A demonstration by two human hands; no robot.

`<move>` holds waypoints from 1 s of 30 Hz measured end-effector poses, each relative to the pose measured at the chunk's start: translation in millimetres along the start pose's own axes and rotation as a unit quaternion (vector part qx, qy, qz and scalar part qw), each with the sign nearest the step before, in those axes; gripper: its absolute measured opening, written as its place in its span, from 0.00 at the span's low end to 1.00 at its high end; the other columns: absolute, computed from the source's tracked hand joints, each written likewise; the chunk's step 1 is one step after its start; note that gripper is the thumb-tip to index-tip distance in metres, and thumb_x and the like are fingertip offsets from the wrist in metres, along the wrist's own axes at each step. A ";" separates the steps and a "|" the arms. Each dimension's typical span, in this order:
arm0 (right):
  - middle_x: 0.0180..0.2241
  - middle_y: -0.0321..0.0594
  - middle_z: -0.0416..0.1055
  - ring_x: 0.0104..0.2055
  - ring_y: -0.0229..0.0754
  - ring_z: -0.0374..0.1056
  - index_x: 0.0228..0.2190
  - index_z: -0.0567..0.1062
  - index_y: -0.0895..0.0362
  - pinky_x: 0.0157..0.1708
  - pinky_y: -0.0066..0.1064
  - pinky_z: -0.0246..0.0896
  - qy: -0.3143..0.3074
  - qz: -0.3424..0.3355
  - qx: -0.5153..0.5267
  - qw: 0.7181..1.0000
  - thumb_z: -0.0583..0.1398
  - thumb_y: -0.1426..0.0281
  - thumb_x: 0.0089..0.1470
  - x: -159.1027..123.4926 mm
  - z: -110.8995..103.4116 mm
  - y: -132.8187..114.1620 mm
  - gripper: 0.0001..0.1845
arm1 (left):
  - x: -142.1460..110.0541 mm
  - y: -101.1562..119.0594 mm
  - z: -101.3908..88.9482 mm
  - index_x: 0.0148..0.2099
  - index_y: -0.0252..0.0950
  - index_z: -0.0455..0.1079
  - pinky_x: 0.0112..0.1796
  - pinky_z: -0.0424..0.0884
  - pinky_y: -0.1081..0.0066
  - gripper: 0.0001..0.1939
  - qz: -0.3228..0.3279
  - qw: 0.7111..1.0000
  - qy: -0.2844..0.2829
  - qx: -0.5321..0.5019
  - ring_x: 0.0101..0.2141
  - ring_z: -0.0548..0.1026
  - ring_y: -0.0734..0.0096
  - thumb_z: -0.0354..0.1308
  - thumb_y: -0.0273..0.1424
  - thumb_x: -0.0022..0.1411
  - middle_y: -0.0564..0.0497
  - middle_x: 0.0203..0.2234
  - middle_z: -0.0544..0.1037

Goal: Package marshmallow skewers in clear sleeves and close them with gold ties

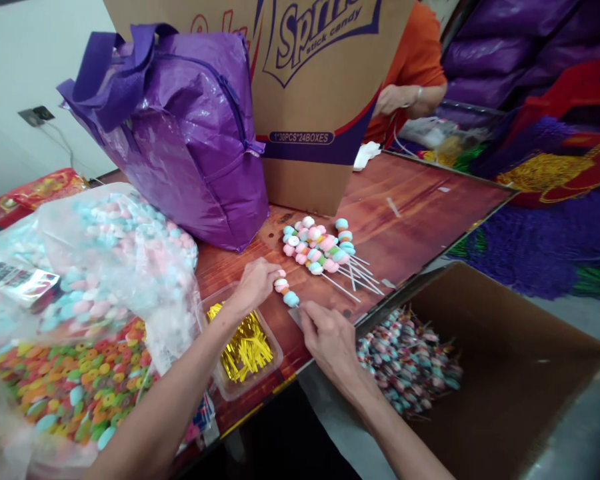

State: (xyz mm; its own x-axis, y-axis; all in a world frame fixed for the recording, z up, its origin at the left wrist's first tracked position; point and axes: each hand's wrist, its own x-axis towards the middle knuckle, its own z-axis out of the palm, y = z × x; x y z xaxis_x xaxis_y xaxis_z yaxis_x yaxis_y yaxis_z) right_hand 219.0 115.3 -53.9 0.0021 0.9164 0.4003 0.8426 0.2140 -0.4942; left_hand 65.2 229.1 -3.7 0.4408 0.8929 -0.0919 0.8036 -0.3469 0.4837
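Note:
Between my hands is a candy stick threaded with pink, white, orange and blue pieces. My left hand pinches its upper end. Closed around the lower end is my right hand, which hides most of the white stick; a bit of clear plastic shows beside its fingers. Just beyond lies a pile of finished candy sticks, their white sticks pointing toward the table's right edge. Under my left forearm, a clear plastic tub holds gold twist ties.
Bags of pastel candies and ring candies cover the left. A purple bag and large carton stand behind. Below the table's right edge, an open box holds many candy sticks. Another person's hand shows behind the carton.

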 end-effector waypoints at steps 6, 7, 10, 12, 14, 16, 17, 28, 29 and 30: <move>0.24 0.39 0.77 0.25 0.40 0.70 0.25 0.73 0.56 0.29 0.32 0.47 -0.024 0.018 -0.021 0.999 0.53 0.78 0.58 9.9 6.3 -6.0 0.13 | -1.9 2.5 0.1 0.31 0.37 0.77 0.38 0.63 0.71 0.17 -0.016 1.000 -0.001 0.018 0.36 0.72 0.66 0.49 0.32 0.68 0.49 0.29 0.75; 0.24 0.39 0.77 0.25 0.40 0.70 0.26 0.73 0.56 0.28 0.32 0.47 -0.025 0.019 -0.021 0.999 0.54 0.79 0.58 10.6 7.0 -7.9 0.13 | -2.3 2.7 -0.9 0.31 0.37 0.76 0.38 0.63 0.72 0.17 -0.017 1.000 -0.003 0.021 0.36 0.72 0.66 0.49 0.32 0.68 0.49 0.29 0.74; 0.24 0.38 0.77 0.25 0.40 0.70 0.27 0.74 0.56 0.29 0.32 0.47 -0.032 0.013 -0.020 0.999 0.55 0.79 0.58 7.6 7.2 -17.1 0.12 | -6.7 2.9 -6.8 0.30 0.37 0.76 0.36 0.62 0.71 0.18 -0.023 0.999 -0.012 0.032 0.33 0.71 0.67 0.49 0.33 0.68 0.50 0.28 0.74; 0.25 0.37 0.77 0.26 0.40 0.71 0.28 0.75 0.56 0.31 0.32 0.50 -0.042 -0.005 -0.016 0.999 0.56 0.78 0.59 2.7 4.2 -23.6 0.11 | -13.8 2.0 -12.3 0.28 0.38 0.75 0.34 0.61 0.70 0.19 -0.034 0.998 -0.020 0.042 0.30 0.70 0.67 0.49 0.34 0.68 0.51 0.25 0.73; 0.28 0.36 0.78 0.30 0.40 0.72 0.29 0.76 0.54 0.34 0.32 0.52 -0.062 -0.031 0.000 0.998 0.57 0.75 0.62 -1.3 -2.7 -24.8 0.11 | -23.2 -0.2 -17.6 0.25 0.38 0.74 0.33 0.60 0.69 0.20 -0.049 0.997 -0.026 0.054 0.27 0.68 0.66 0.50 0.35 0.68 0.51 0.21 0.71; 0.30 0.36 0.78 0.33 0.40 0.72 0.30 0.77 0.53 0.36 0.31 0.55 -0.060 -0.039 0.021 0.997 0.57 0.70 0.65 -0.9 -12.8 -16.5 0.12 | -31.3 -3.0 -21.5 0.24 0.38 0.75 0.34 0.60 0.67 0.17 -0.062 0.996 -0.015 0.065 0.29 0.69 0.64 0.55 0.34 0.64 0.49 0.21 0.71; 0.31 0.38 0.77 0.34 0.41 0.72 0.31 0.78 0.53 0.37 0.31 0.56 -0.041 -0.031 0.022 0.998 0.56 0.68 0.67 1.5 -18.2 -8.5 0.13 | -33.4 -4.0 -22.7 0.24 0.38 0.76 0.35 0.61 0.67 0.14 -0.066 0.996 -0.004 0.068 0.30 0.69 0.63 0.59 0.33 0.61 0.49 0.22 0.72; 0.31 0.43 0.69 0.32 0.44 0.59 0.29 0.79 0.56 0.31 0.34 0.49 0.141 0.040 -0.194 0.970 0.57 0.73 0.61 40.8 -13.0 62.8 0.12 | 63.0 34.2 -10.7 0.39 0.37 0.78 0.43 0.67 0.67 0.12 -0.057 0.993 0.104 0.013 0.39 0.74 0.61 0.53 0.29 0.65 0.45 0.33 0.77; 0.31 0.43 0.70 0.32 0.44 0.59 0.28 0.79 0.56 0.31 0.34 0.49 0.148 0.037 -0.188 0.970 0.57 0.73 0.62 39.9 -11.7 61.9 0.13 | 69.4 36.9 -8.2 0.39 0.38 0.78 0.43 0.68 0.67 0.10 -0.058 0.993 0.104 0.009 0.39 0.74 0.61 0.55 0.29 0.64 0.45 0.34 0.77; 0.32 0.43 0.71 0.32 0.44 0.59 0.28 0.79 0.56 0.32 0.34 0.50 0.156 0.034 -0.180 0.971 0.58 0.72 0.62 38.7 -11.4 60.9 0.13 | 73.3 38.2 -5.9 0.40 0.38 0.78 0.43 0.68 0.67 0.09 -0.058 0.993 0.103 0.004 0.40 0.75 0.61 0.56 0.28 0.62 0.45 0.36 0.77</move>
State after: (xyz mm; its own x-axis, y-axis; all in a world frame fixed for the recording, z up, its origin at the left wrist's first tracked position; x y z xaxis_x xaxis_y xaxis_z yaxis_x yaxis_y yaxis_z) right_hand 276.6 160.0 -59.7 0.1804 0.7656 0.6175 0.9680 -0.0270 -0.2493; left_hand 125.9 283.0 13.2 0.2550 0.9663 0.0349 0.8476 -0.2407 0.4730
